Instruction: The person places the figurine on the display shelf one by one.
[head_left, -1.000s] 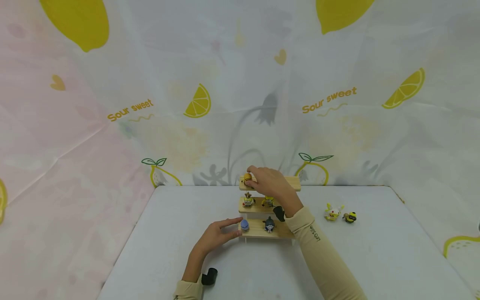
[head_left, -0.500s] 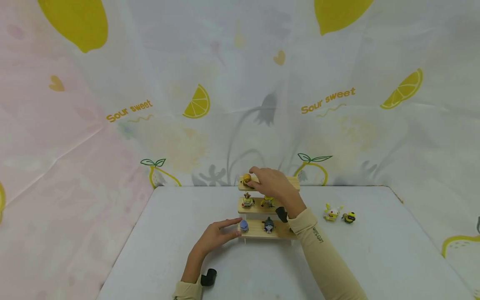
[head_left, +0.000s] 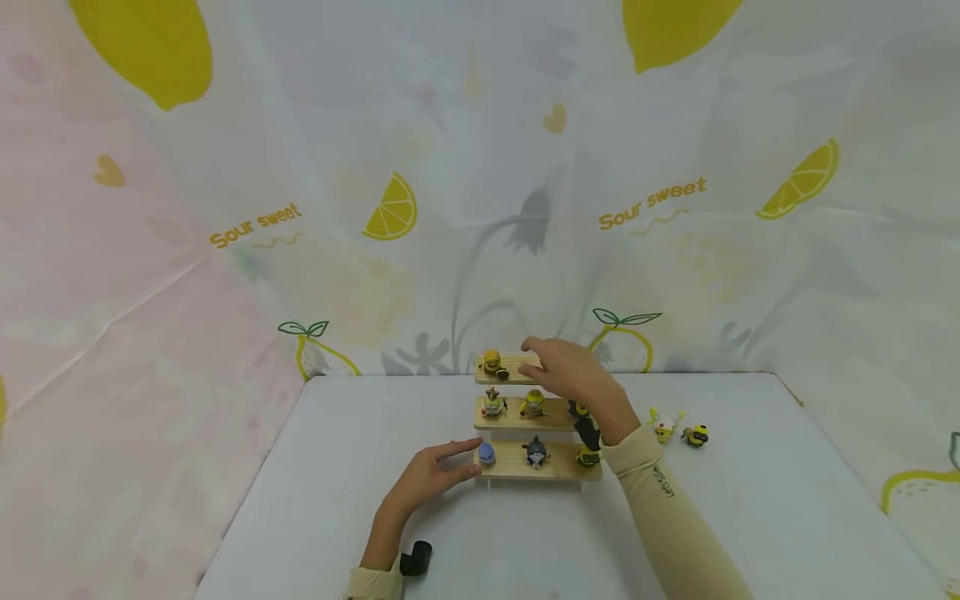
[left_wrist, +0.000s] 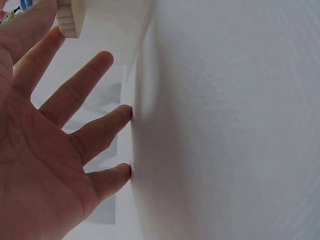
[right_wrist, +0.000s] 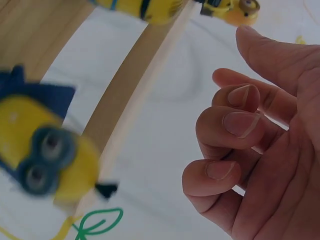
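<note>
A three-tier wooden display stand (head_left: 558,455) bears several small toy figurines. My left hand (head_left: 431,477) touches the left end of its bottom tier, beside a blue figurine (head_left: 487,454); in the left wrist view its fingers (left_wrist: 77,90) are spread. Above the stand, my right hand (head_left: 572,371) holds nothing, its thumb and forefinger apart and the other fingers loosely bent. Left of it, a yellow figurine (head_left: 491,362) stands at the left end of the top tier. Close up in the right wrist view is a blurred yellow figurine (right_wrist: 65,155) with goggles.
A white-and-yellow figurine (head_left: 663,426) and a yellow-and-black one (head_left: 696,435) are on the white table (head_left: 750,517), right of the stand. A lemon-print cloth (head_left: 480,275) hangs behind. My right forearm crosses the stand's right side.
My right hand has let go of the yellow figurine on the top tier and moved right. Figurines at the right of the lower tiers now show. My left hand stays at the stand.
</note>
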